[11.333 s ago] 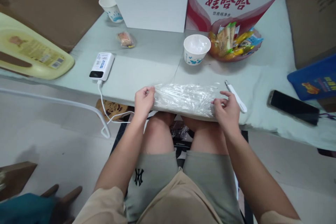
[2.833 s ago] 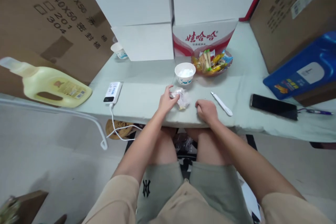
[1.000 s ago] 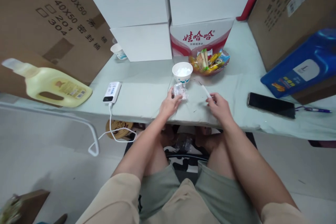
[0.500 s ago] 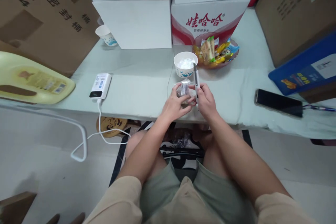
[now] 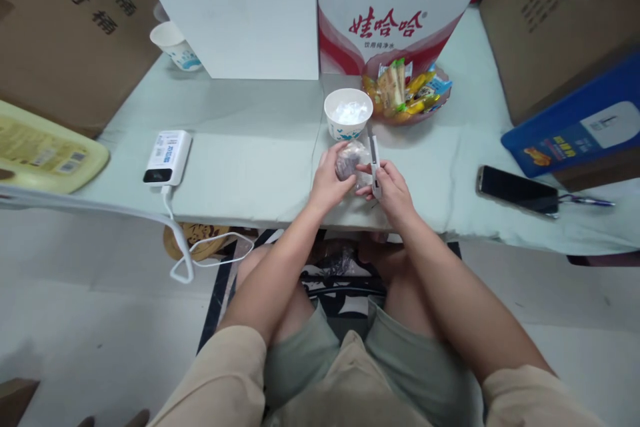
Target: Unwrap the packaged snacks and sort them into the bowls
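My left hand [image 5: 330, 177] is closed around a clear plastic-wrapped bundle [image 5: 349, 161] near the front edge of the table. What lies inside the wrapping is hard to make out. In my right hand [image 5: 393, 193] is a utility knife [image 5: 375, 163] with a white body, its dark blade pointing away from me. Some fingers of that hand reach to the side of the bundle. Just beyond both hands stands a white paper cup [image 5: 349, 121] with crumpled clear plastic in it.
Behind the cup, a pink glass bowl [image 5: 400, 119] holds wrapped snacks in front of a white-and-red carton [image 5: 390, 27]. A white power bank [image 5: 168, 157] with a cable lies left; a phone [image 5: 517, 190] and blue package [image 5: 575, 127] are right. A yellow jug [image 5: 50, 150] sits far left.
The plastic-wrapped bundle has turned in my left hand and shows more of its rounded side. The knife stays in my right hand. The whole view has shifted slightly.
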Demonstrator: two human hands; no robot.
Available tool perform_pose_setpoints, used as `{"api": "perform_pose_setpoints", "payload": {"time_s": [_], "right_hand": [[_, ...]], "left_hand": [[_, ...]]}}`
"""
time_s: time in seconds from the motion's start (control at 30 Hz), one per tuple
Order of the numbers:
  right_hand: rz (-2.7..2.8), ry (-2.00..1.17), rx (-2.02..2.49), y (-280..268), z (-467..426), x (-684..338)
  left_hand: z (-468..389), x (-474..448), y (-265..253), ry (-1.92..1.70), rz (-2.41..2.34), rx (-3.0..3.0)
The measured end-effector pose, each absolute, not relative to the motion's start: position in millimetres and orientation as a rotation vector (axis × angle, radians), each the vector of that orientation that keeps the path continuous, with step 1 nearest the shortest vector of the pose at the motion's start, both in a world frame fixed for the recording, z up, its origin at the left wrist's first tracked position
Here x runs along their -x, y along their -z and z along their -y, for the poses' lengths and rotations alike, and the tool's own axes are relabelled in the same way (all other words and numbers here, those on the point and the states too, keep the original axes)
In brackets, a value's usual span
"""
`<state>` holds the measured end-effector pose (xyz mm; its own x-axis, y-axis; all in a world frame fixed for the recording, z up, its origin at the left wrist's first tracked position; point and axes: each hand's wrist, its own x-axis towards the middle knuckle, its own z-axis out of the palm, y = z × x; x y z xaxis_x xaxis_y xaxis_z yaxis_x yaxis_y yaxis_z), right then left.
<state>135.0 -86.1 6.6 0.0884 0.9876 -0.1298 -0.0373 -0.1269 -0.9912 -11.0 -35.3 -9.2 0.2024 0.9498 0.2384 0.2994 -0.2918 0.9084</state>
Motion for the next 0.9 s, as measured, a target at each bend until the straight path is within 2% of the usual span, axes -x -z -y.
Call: {"api": "perform_pose_setpoints", "payload": {"time_s": [0.27,0.67,0.9], "right_hand": [[1.221,-0.961,1.481,-9.0,93.9,-138.0],[1.614,-0.839,1.768,-11.1,100.0,-149.2],[1.452,-0.356,2.207,-12.7,101.1,-179.4]], "left_hand": [[27.5,19.5,14.3,-1.136,-1.321,-1.666],[12.3,43.8,14.2,-1.339,-1.344,-1.397],[23.3,35.4,15.9,-1.118,-1.32,-1.469]]}}
